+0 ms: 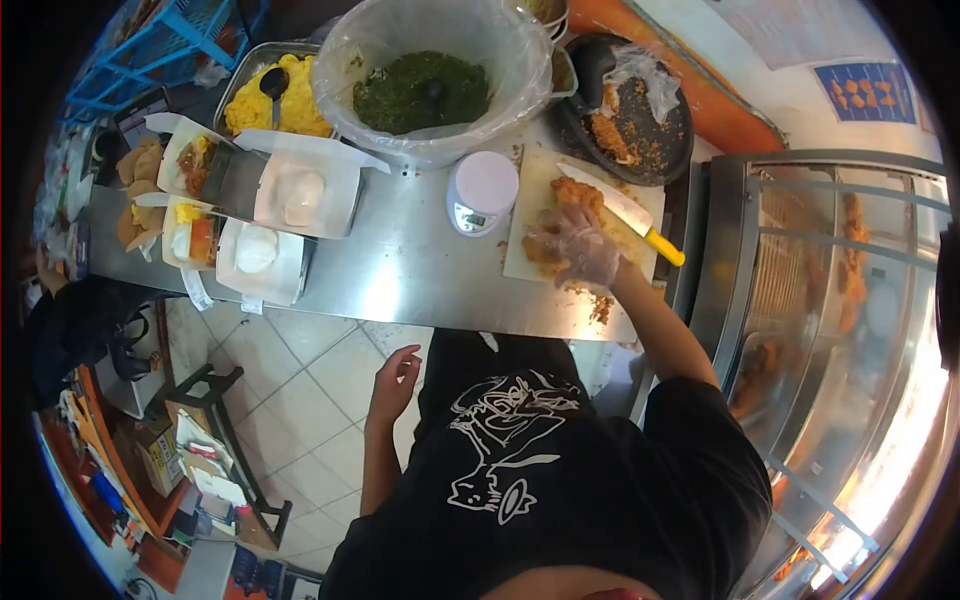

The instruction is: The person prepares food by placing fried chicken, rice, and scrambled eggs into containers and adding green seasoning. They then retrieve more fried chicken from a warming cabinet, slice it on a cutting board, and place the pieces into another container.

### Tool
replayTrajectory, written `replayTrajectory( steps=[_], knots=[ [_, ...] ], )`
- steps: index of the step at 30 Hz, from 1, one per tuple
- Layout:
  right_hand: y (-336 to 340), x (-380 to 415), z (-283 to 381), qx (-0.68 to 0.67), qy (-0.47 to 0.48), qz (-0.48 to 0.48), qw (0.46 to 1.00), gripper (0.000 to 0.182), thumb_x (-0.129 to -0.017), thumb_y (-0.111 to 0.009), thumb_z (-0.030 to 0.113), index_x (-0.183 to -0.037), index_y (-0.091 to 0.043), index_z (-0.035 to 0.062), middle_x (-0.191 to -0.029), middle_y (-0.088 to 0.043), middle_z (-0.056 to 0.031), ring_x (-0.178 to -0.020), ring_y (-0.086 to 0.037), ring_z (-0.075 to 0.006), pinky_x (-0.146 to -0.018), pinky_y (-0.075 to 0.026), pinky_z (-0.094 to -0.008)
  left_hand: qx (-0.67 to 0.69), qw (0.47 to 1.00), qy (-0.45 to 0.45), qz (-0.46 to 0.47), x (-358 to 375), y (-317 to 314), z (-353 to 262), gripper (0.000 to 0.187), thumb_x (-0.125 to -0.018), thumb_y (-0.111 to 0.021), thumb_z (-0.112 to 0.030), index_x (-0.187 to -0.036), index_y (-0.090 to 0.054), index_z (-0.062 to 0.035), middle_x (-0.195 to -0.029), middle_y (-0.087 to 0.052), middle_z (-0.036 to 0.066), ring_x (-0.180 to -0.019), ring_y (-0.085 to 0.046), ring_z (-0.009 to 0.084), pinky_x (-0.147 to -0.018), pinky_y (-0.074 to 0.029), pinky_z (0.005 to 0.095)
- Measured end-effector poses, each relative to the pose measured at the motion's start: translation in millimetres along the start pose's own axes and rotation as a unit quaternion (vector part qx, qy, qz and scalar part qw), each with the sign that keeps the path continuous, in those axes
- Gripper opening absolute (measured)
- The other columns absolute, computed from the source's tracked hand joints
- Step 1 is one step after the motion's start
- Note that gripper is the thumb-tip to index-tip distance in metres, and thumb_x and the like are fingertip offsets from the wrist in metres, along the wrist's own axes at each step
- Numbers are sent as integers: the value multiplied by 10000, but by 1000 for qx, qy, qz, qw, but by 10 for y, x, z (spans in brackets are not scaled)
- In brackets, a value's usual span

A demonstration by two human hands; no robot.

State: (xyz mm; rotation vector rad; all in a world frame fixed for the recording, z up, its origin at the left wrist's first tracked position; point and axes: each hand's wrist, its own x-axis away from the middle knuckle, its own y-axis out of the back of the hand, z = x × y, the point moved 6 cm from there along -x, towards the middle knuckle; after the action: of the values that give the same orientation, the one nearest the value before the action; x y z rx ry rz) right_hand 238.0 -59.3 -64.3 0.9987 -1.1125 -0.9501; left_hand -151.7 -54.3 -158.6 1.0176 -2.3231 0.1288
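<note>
My right hand (583, 247), in a clear plastic glove, lies over a breaded fried chicken piece (578, 194) with its fingers spread; the palm hides part of the food. Beneath is a pale cutting board (516, 258) strewn with crumbs. A knife (612, 202) with a yellow handle rests on the board to the right of the chicken, its handle past the edge. My left hand (396, 383), bare, hangs beside my body below the counter edge, fingers loosely bent and holding nothing.
Left of the board stands a white kitchen scale (484, 186). Behind it are a plastic-lined tub (335, 75) of chopped greens and a tray (236, 82) of yellow food. Several takeaway boxes (345, 208) sit left. A dark pan (672, 160) and a glass display case (735, 250) stand right.
</note>
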Motion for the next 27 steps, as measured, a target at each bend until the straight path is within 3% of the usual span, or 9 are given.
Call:
replayTrajectory(
  steps=[4, 7, 11, 14, 16, 20, 23, 25, 27],
  knots=[
    [404, 510, -474, -68, -119, -187, 973, 676, -729, -782, 280, -1313, -502, 86, -1213, -571, -149, -1154, -523, -337, -1000, -409, -441, -16, 998, -43, -35, -37, -94, -197, 267, -947, -580, -148, -1198, -614, -66, -948, -672, 76, -839, -642, 156, -776, -505, 314],
    [34, 1111, -1149, 23, -440, 33, 897, 458, -763, -670, 114, -1197, -541, 45, -1145, -596, -187, -1088, -590, -278, -937, -485, -381, -43, 995, -76, -41, -161, -206, -453, 249, -942, -583, -150, -1170, -631, -64, -960, -680, 88, -865, -654, 182, -777, -505, 332],
    [-865, 1336, -1830, 24, -396, -27, 918, 276, -798, -566, 96, -1064, -583, 25, -1084, -640, -174, -974, -649, -337, -862, -528, -392, -135, 974, -180, 3, -627, -631, -1223, 239, -929, -585, -154, -1138, -638, -50, -1027, -669, 136, -915, -660, 247, -787, -504, 333],
    [-713, 1403, -1859, 48, -340, 8, 939, 262, -814, -551, 116, -1054, -589, 19, -1077, -644, -196, -982, -648, -343, -837, -531, -427, -179, 957, -228, -1, -1009, -1030, -1758, 316, -925, -586, -170, -1224, -582, -68, -1145, -620, 147, -999, -627, 278, -842, -489, 362],
    [-153, 1651, -1599, -70, -367, -24, 927, 301, -835, -566, 171, -1081, -590, -1, -1058, -646, -219, -1005, -638, -351, -855, -519, -441, -239, 921, -307, -36, -1236, -1315, -1946, 375, -928, -579, -184, -1287, -529, -84, -1170, -592, 149, -1033, -588, 307, -878, -468, 400],
    [-25, 2407, -1260, -183, -480, 20, 858, 425, -887, -578, 389, -1102, -604, 24, -1009, -652, -234, -1000, -624, -386, -861, -507, -453, -284, 917, -282, 3, -1395, -1615, -1965, 402, -925, -572, -193, -1304, -509, -71, -1176, -587, 171, -1063, -558, 355, -892, -453, 444],
    [59, 2510, -804, -250, -533, 118, 800, 571, -933, -439, 556, -1100, -611, 38, -1023, -653, -231, -997, -622, -395, -898, -483, -459, -360, 874, -313, -88, -1248, -1658, -2090, 376, -914, -575, -195, -1258, -542, -48, -1153, -591, 180, -1033, -559, 370, -869, -455, 451],
    [-153, 2457, -494, -429, -512, 183, 721, 758, -937, -255, 672, -1121, -610, 28, -1063, -651, -238, -1028, -611, -401, -951, -449, -458, -265, 857, -421, -135, -1061, -1798, -2439, 343, -894, -589, -199, -1199, -577, -42, -1103, -605, 179, -979, -572, 376, -855, -454, 456],
    [-359, 2172, -269, -415, -450, 140, 778, 773, -978, -174, 607, -1137, -601, -18, -1114, -634, -264, -1095, -575, -415, -966, -417, -458, -213, 807, -545, -79, -972, -2184, -2748, 307, -880, -602, -200, -1149, -603, -54, -1038, -620, 146, -899, -584, 352, -820, -458, 448]
  ],
)
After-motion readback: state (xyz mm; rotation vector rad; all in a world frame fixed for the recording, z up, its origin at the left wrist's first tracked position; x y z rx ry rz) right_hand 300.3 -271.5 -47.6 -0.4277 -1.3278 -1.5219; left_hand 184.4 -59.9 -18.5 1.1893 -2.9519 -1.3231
